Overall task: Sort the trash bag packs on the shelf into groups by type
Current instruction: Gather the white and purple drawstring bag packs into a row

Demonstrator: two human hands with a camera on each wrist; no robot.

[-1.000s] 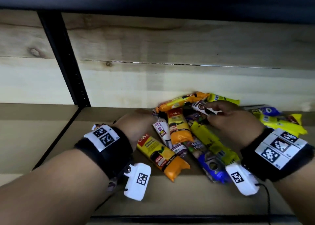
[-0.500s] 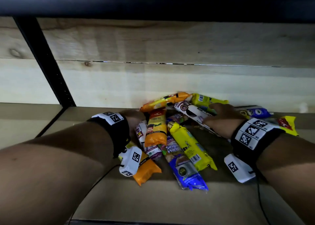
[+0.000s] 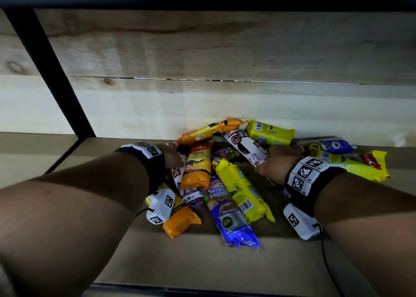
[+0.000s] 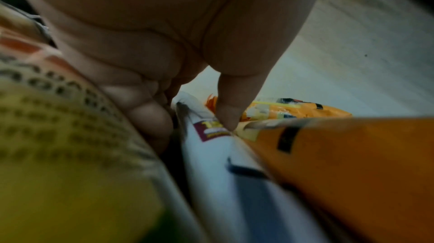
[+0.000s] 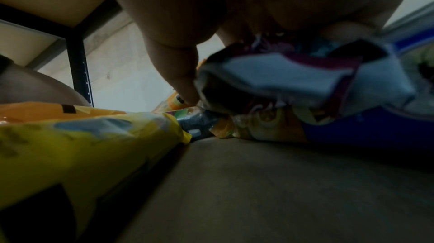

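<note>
Several trash bag packs lie heaped at the back of the wooden shelf. My right hand grips the near end of a white pack that slants over the heap; in the right wrist view the thumb and curled fingers hold this white pack. My left hand is at the heap's left side. There its thumb and curled fingers pinch the far end of another white pack, which lies under an orange pack. Yellow, blue and more orange packs surround them.
A black upright post stands at the left, and a wooden back wall sits close behind the heap. An upper shelf overhangs. More yellow and blue packs lie at the far right. Bare board shows in front.
My right hand has drawn the white pack out of the heap's top, down and to the right. My left arm has reached deeper into the heap's left side.
</note>
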